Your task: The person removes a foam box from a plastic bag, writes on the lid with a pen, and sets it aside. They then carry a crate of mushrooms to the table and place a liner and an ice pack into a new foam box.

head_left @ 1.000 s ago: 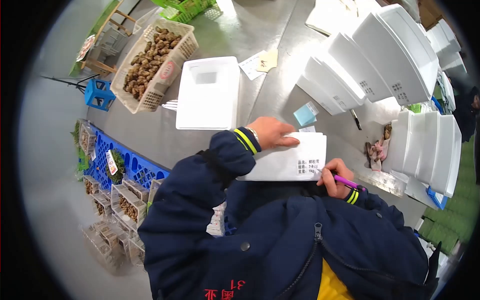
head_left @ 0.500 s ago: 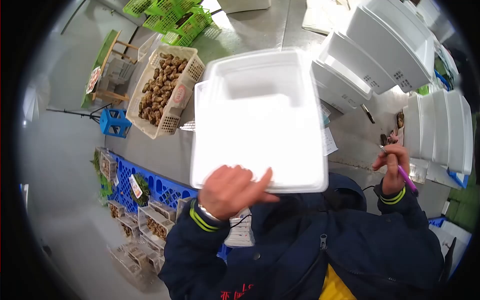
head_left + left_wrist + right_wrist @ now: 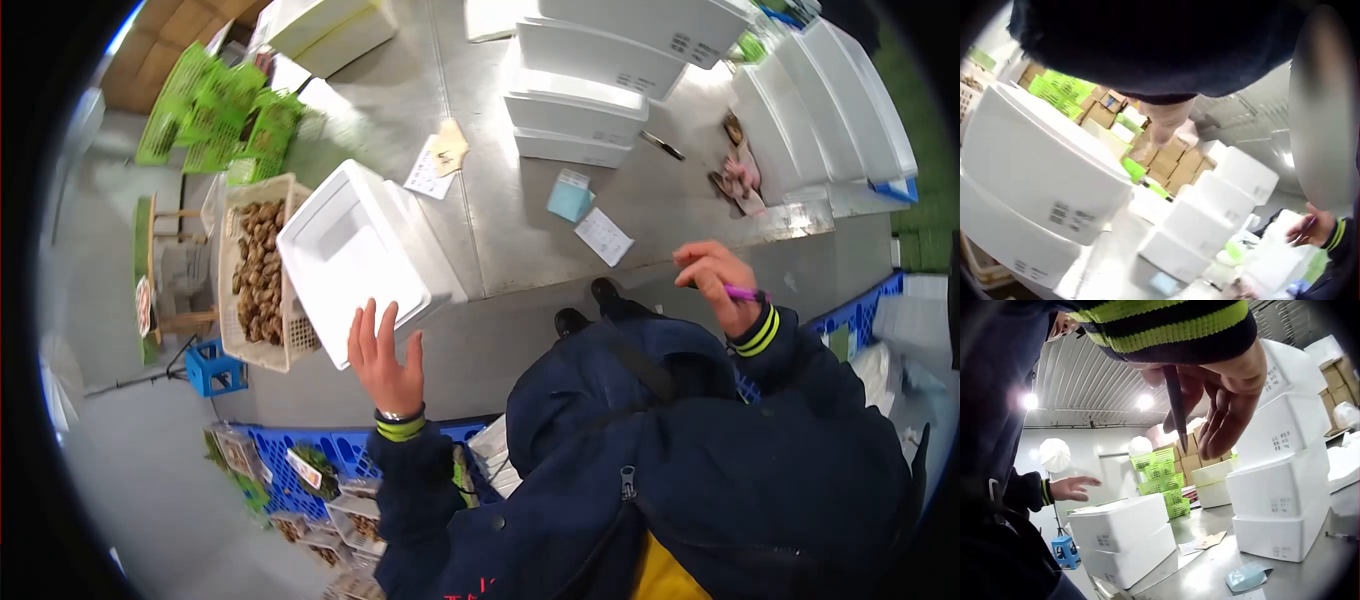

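A white foam box (image 3: 345, 285) with an open top sits on a second white foam box (image 3: 1141, 561) at the left of the metal table. Beside its near rim is my left hand (image 3: 385, 365), fingers straight and spread, holding nothing. The right wrist view shows the same hand (image 3: 1074, 488) just off the box's side. My right hand (image 3: 720, 285) holds a purple pen (image 3: 745, 294) above the floor in front of the table. In the right wrist view the pen's tip (image 3: 1182, 442) points down, with the fingers loosely bent around the barrel. Printed labels mark both boxes' sides.
Tall stacks of foam boxes (image 3: 575, 105) stand at the back and right. A crate of brown mushrooms (image 3: 262, 270) and green baskets (image 3: 225, 110) are at left. A blue packet (image 3: 570, 196), paper slips (image 3: 604, 237) and a black pen (image 3: 662, 145) lie on the table.
The foam box has gone from in front of my body to the top of the other box at left. My left hand has let go of it. The pen stays in my right hand.
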`<state>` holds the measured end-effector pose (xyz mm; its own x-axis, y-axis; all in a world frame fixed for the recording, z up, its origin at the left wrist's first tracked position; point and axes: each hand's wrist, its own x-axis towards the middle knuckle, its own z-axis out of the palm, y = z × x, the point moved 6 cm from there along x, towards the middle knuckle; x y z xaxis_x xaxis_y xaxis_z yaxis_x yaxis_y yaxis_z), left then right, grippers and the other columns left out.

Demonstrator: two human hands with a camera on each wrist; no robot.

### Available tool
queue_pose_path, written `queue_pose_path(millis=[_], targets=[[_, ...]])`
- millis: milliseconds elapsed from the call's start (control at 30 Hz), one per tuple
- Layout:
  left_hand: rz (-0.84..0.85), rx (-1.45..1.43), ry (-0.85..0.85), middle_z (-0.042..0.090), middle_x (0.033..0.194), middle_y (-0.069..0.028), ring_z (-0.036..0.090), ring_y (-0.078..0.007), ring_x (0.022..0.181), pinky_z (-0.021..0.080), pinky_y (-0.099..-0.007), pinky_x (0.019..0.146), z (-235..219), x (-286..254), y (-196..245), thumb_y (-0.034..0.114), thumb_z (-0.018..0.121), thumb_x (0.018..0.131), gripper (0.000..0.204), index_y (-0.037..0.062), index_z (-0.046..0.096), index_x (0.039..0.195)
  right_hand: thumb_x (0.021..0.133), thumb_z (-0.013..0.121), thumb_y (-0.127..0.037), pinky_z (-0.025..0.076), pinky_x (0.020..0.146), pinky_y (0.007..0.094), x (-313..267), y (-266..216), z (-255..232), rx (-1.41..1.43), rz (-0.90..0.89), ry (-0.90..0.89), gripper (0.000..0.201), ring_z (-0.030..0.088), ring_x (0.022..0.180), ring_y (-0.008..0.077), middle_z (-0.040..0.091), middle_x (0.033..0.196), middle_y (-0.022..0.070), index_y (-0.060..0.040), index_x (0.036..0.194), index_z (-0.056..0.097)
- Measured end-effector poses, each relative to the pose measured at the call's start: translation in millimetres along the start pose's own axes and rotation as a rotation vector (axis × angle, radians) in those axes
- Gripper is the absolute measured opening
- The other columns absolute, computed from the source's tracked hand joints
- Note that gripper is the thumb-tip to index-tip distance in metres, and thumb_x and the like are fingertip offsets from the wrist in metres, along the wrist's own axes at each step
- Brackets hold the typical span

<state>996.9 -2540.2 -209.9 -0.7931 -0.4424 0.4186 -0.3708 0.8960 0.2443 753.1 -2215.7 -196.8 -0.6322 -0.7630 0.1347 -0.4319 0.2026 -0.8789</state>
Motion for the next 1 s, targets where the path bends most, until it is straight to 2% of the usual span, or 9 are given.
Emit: queue_pose_path(millis=[100,167,333,467,633,700,800,933,1000], targets=[[-0.134,-0.446,0.010,0.064,0.103,-0.0136,0.060,-0.0301,0.098,0.045,-0.0389,0.086,18.8,-5.8,60.3,0.006,0.068,0.075,0.032,0.0056,0.063,0.107,0.093,0.051,-0.019,0.046,0.074,0.0283,-10.4,5.9,-4.1,0.085,0.056,0.047,0.024,0.058,0.084,0.0198,0.060,0.086,0.0117,0.0014,0.097,0.062],[-0.227,-0.787,-0.367,0.066,0.096,-0.0136,0.063,-0.0295,0.088,0.050,-0.0357,0.078,75.3,-21.7,106.4,0.002,0.064,0.078,0.025,0.0030,0.063,0.103,0.093,0.054,-0.019,0.044,0.066,0.0241,-16.5,4.1,2.1,0.210,0.345,0.042,0.023,0.055,0.073,0.0110,0.059,0.080,0.0047,0.0010,0.102,0.061],[0.488,-0.944,-0.928,0.064,0.099,-0.0114,0.061,-0.0298,0.092,0.049,-0.0368,0.079,119.7,-69.0,215.4,0.020,0.063,0.084,0.026,0.0100,0.060,0.108,0.090,0.057,-0.019,0.037,0.055,0.0189,-46.2,-6.1,-0.1,0.598,0.323,-0.006,0.024,0.045,0.059,0.0032,0.055,0.074,-0.0009,-0.0005,0.105,0.061],[0.357,-0.722,-0.841,0.065,0.096,-0.0099,0.063,-0.0278,0.088,0.050,-0.0358,0.075,129.4,-49.8,207.3,0.021,0.063,0.084,0.025,0.0108,0.061,0.107,0.092,0.048,-0.043,0.035,0.052,0.0215,-74.7,-15.2,-5.7,0.805,0.210,-0.193,0.047,0.044,0.058,0.0059,0.052,0.069,0.0010,0.0003,0.091,0.065],[0.314,-0.637,-0.772,0.066,0.093,-0.0097,0.064,-0.0268,0.083,0.051,-0.0350,0.070,159.5,-36.7,222.9,0.021,0.063,0.084,0.024,0.0102,0.062,0.106,0.095,0.052,-0.026,0.041,0.059,0.0215,-108.9,1.7,-34.7,0.713,0.289,-0.139,0.029,0.050,0.064,0.0066,0.056,0.076,0.0004,-0.0002,0.103,0.063],[0.379,-0.646,-0.792,0.066,0.093,-0.0093,0.064,-0.0267,0.083,0.051,-0.0348,0.070,168.7,-34.7,254.3,0.022,0.063,0.084,0.025,0.0099,0.062,0.106,0.092,0.058,-0.014,0.046,0.067,0.0241,-127.1,18.7,-53.6,0.578,0.359,-0.059,0.024,0.054,0.070,0.0078,0.060,0.081,0.0014,-0.0033,0.113,0.060],[0.365,-0.669,-0.934,0.065,0.095,-0.0109,0.062,-0.0310,0.088,0.050,-0.0381,0.073,196.3,-43.6,308.2,0.025,0.060,0.085,0.024,0.0102,0.060,0.105,0.093,0.056,-0.022,0.045,0.069,0.0246,-160.7,26.9,-83.2,0.447,0.184,-0.105,0.028,0.055,0.074,0.0086,0.061,0.083,0.0025,-0.0036,0.114,0.059],[0.549,-0.728,-0.916,0.064,0.101,-0.0110,0.061,-0.0308,0.094,0.049,-0.0389,0.079,214.6,-56.1,392.2,0.028,0.058,0.087,0.027,0.0113,0.060,0.108,0.096,0.047,-0.037,0.042,0.070,0.0222,-241.5,93.9,-83.5,0.862,0.518,-0.240,0.037,0.053,0.076,0.0081,0.060,0.082,0.0017,-0.0057,0.101,0.066],[0.559,-0.644,-1.083,0.064,0.104,-0.0113,0.060,-0.0311,0.096,0.049,-0.0395,0.080,240.2,-76.6,416.3,0.029,0.056,0.088,0.027,0.0116,0.059,0.109,0.096,0.045,-0.039,0.042,0.070,0.0221,-264.6,115.5,-94.8,0.930,0.580,-0.188,0.040,0.054,0.077,0.0082,0.060,0.081,0.0008,-0.0067,0.096,0.068]])
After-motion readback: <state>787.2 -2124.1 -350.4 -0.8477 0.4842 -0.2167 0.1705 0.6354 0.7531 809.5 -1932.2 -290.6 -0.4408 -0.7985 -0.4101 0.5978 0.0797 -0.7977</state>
